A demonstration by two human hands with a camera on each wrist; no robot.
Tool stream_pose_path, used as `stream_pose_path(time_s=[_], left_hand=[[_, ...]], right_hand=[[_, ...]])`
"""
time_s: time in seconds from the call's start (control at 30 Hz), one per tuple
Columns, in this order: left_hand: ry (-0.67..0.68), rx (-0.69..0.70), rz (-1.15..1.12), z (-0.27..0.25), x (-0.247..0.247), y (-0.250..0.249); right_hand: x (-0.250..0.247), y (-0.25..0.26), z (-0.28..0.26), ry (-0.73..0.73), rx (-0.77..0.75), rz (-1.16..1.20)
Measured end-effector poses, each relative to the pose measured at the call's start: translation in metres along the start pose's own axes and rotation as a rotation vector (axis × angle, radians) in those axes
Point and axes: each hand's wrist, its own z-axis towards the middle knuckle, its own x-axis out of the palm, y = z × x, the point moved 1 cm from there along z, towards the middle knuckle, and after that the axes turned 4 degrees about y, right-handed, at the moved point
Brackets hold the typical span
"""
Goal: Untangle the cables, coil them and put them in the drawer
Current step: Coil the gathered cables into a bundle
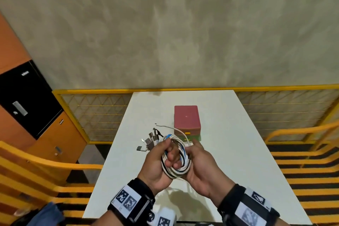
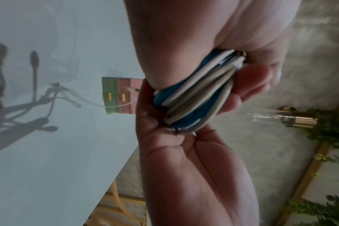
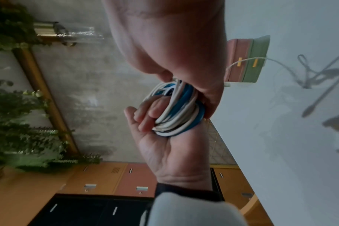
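Note:
A coil of white, blue and black cables (image 1: 178,161) hangs above the white table (image 1: 229,152), held between both hands. My left hand (image 1: 157,163) grips it from the left, its fingers curled through the loop. My right hand (image 1: 201,161) cups and grips the coil's right side. Several plugs (image 1: 149,140) fan out at the coil's upper left, and one loose white end (image 1: 165,126) arcs toward the drawer box (image 1: 186,117). That box is pink above and green below, with yellow handles. Both wrist views show the coil (image 2: 194,97) (image 3: 178,113) squeezed between the hands, with the box (image 2: 118,95) (image 3: 248,61) beyond.
The box stands mid-table, just beyond the hands. Yellow slatted chairs (image 1: 302,161) flank the table on both sides. A yellow mesh railing (image 1: 95,112) runs behind it, and orange and black lockers (image 1: 27,101) stand at the left.

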Motion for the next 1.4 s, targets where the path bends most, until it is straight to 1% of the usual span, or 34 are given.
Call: stream_pose_path(time_s=[0.1, 0.2, 0.37, 0.43, 0.47, 0.53, 0.6, 0.63, 0.73, 0.8, 0.93, 1.0, 1.03, 1.07, 1.13, 1.2, 1.27, 1.3, 1.33, 1.37, 1.4], left_hand=[[0.145, -0.085, -0.045, -0.003, -0.006, 0.001], [0.28, -0.179, -0.093, -0.007, -0.007, 0.001], [0.451, -0.307, -0.066, -0.013, -0.004, 0.004], [0.477, -0.341, -0.005, -0.014, -0.005, 0.001], [0.473, -0.349, 0.062, -0.014, -0.006, -0.003], [0.424, -0.397, 0.224, -0.014, -0.007, -0.01], [0.372, -0.464, 0.325, -0.012, -0.012, -0.018], [0.36, -0.469, 0.381, -0.011, -0.012, -0.021], [0.311, -0.381, 0.554, -0.01, -0.008, -0.029], [0.242, -0.32, 0.698, -0.012, 0.002, -0.03], [0.101, -0.116, 1.001, -0.014, 0.013, -0.03], [0.096, -0.035, 1.113, -0.014, 0.01, -0.033], [0.102, -0.021, 1.149, -0.016, 0.009, -0.034], [0.094, -0.037, 1.161, -0.018, 0.007, -0.033], [0.037, -0.064, 1.173, -0.021, 0.005, -0.029], [0.022, -0.004, 1.155, -0.025, 0.003, -0.022], [0.076, 0.14, 1.276, -0.027, -0.003, -0.017], [0.12, 0.206, 1.398, -0.029, -0.007, -0.014], [0.16, 0.254, 1.457, -0.029, -0.01, -0.011], [0.198, 0.341, 1.578, -0.027, -0.013, -0.011], [0.208, 0.263, 1.558, -0.027, -0.007, -0.014]], right_hand=[[0.007, 0.0, -0.01, 0.035, -0.057, -0.056], [0.011, 0.002, -0.015, 0.069, -0.06, -0.124], [0.016, 0.013, -0.03, 0.142, -0.081, -0.242], [0.013, 0.013, -0.031, 0.167, -0.105, -0.287], [0.012, 0.012, -0.031, 0.18, -0.12, -0.294], [0.009, 0.009, -0.03, 0.205, -0.156, -0.278], [0.004, 0.004, -0.026, 0.206, -0.197, -0.282], [0.003, 0.002, -0.025, 0.199, -0.22, -0.288], [0.001, -0.002, -0.022, 0.187, -0.287, -0.309], [0.001, -0.002, -0.021, 0.173, -0.315, -0.326], [-0.002, 0.005, -0.017, 0.094, -0.418, -0.43], [-0.002, 0.011, -0.019, 0.072, -0.473, -0.49], [-0.002, 0.013, -0.019, 0.073, -0.494, -0.534], [-0.001, 0.015, -0.021, 0.082, -0.503, -0.584], [0.0, 0.016, -0.022, 0.08, -0.51, -0.663], [0.001, 0.018, -0.022, 0.061, -0.513, -0.695], [0.003, 0.019, -0.02, 0.062, -0.491, -0.725], [0.004, 0.019, -0.019, 0.066, -0.465, -0.729], [0.004, 0.018, -0.019, 0.076, -0.443, -0.716], [0.003, 0.017, -0.018, 0.086, -0.43, -0.703], [0.002, 0.016, -0.017, 0.103, -0.422, -0.696]])
